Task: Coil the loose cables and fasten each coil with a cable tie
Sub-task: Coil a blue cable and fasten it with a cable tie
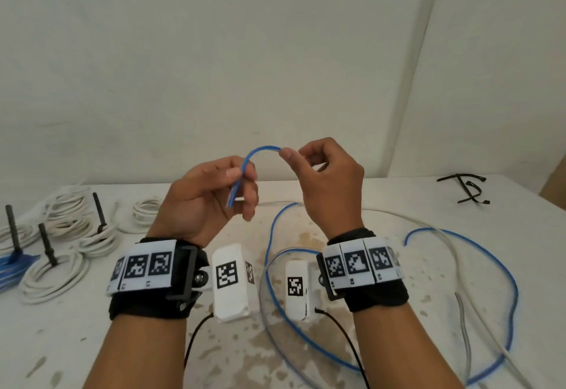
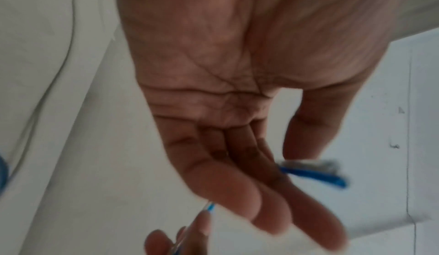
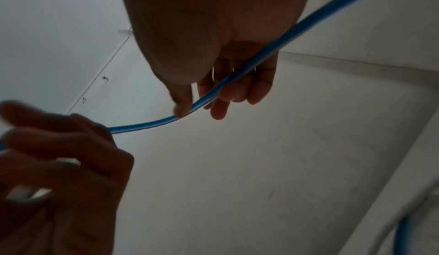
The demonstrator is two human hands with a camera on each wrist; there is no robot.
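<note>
Several white cable coils point(image 1: 66, 229) lie at the far left of the table point(image 1: 398, 198), each with a black cable tie point(image 1: 12, 229) standing up from it; a blue coil point(image 1: 12, 266) sits at the very left edge, also tied. Just right of them a smaller white coil point(image 1: 147, 214) lies flat, partly hidden by the raised left hand.

Above the middle of the table the left hand point(image 1: 208, 198) is lifted, palm toward the head camera, its thumb and fingers curled round the end of the blue cable point(image 1: 260, 151); the cut end pokes down past the fingers point(image 2: 273, 212). From that grip the cable arches up and to the right into the right hand point(image 1: 327, 180), which pinches it between thumb and forefinger; the right wrist view shows the cable running under the thumb point(image 3: 182, 107) and on past the palm. Both wrists carry black bands with white marker blocks.

Below the hands the rest of the blue cable lies in wide loose loops across the near and right part of the table, alongside a loose grey cable point(image 1: 465, 327) that crosses it. At the far right a few spare black cable ties point(image 1: 465, 189) lie in a small crossed heap, well apart from the hands.
</note>
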